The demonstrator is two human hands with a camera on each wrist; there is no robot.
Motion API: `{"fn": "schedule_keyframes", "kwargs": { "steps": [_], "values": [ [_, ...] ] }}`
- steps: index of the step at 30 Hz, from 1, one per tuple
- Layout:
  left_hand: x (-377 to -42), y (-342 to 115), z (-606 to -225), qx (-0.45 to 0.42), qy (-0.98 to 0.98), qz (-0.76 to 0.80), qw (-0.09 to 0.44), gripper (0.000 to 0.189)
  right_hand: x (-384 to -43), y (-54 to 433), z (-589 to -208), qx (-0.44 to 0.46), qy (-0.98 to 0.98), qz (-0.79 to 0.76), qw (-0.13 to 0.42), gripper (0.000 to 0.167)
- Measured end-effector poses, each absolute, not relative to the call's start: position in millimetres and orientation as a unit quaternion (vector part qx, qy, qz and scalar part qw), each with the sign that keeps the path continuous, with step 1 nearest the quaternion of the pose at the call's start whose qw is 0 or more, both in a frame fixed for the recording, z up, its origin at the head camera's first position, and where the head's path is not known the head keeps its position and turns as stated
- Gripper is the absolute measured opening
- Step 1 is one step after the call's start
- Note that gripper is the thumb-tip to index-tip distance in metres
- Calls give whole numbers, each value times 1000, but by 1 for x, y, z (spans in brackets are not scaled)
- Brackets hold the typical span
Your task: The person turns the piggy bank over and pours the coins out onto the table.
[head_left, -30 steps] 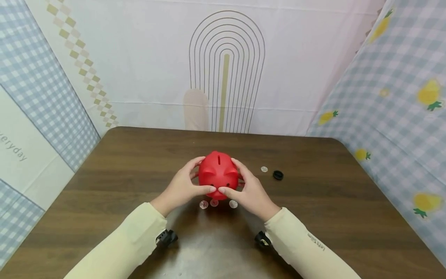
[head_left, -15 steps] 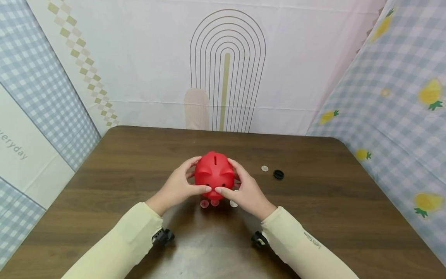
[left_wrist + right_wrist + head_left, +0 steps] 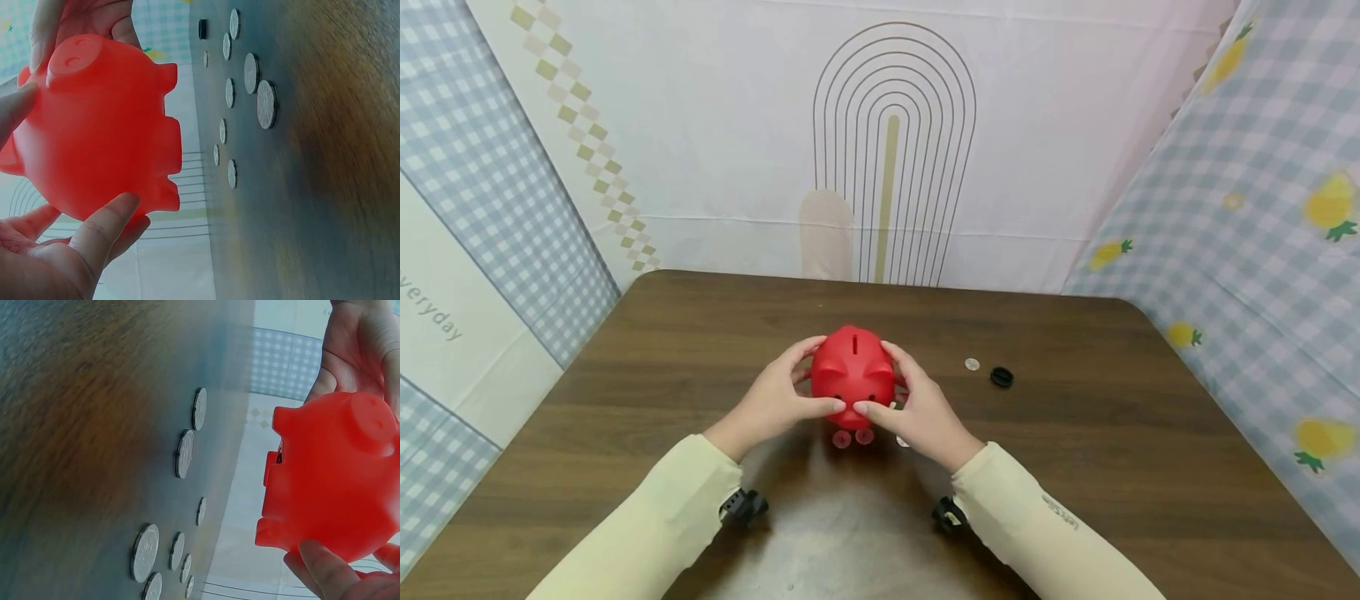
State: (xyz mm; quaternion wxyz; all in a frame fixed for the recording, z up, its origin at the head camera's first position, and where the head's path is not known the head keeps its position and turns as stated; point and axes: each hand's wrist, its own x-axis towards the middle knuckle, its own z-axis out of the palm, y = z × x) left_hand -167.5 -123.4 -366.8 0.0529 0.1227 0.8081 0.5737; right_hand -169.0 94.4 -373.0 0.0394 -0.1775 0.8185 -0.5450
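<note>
A red piggy bank (image 3: 853, 364) with a slot on top hangs above the table, held between both hands. My left hand (image 3: 772, 406) grips its left side, thumb across the front by the snout. On the other side my right hand (image 3: 927, 414) grips it the same way, the two thumbs almost meeting. Both wrist views show its stubby feet (image 3: 165, 147) apart from the tabletop. Several silver coins (image 3: 266, 105) lie flat on the table beneath it; in the head view the bank and hands hide most of them.
A black round cap (image 3: 1002, 377) and a single coin (image 3: 972, 364) lie on the brown wooden table (image 3: 1112, 467), right of the hands. A white patterned cloth (image 3: 730, 125) hangs behind the table's far edge, with checked cloths at both sides.
Both hands have shifted the piggy bank slightly to the left, keeping the same hold. The coin near the right thumb is now more covered. The cap and coins stay in place.
</note>
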Motion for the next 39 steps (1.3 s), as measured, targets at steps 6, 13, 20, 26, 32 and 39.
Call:
{"fn": "schedule_keyframes", "kwargs": {
  "steps": [6,13,20,26,32,39],
  "values": [
    [-170,-128,-370,124,809,572,56,83,-171,89,-375,-180,817,-545,51,78],
    [-170,-133,-373,123,812,568,56,84,-173,85,-377,-182,823,-536,59,79],
    [-173,-137,-379,123,808,574,56,83,-175,81,-380,-181,831,-522,65,81],
    [-175,-142,-380,123,809,572,57,83,-178,76,-382,-177,832,-520,70,81],
    [-178,-148,-381,117,818,561,55,83,-182,70,-384,-174,826,-529,82,82],
    [-181,-152,-382,110,819,560,50,84,-186,65,-385,-173,826,-532,77,81]
  ]
}}
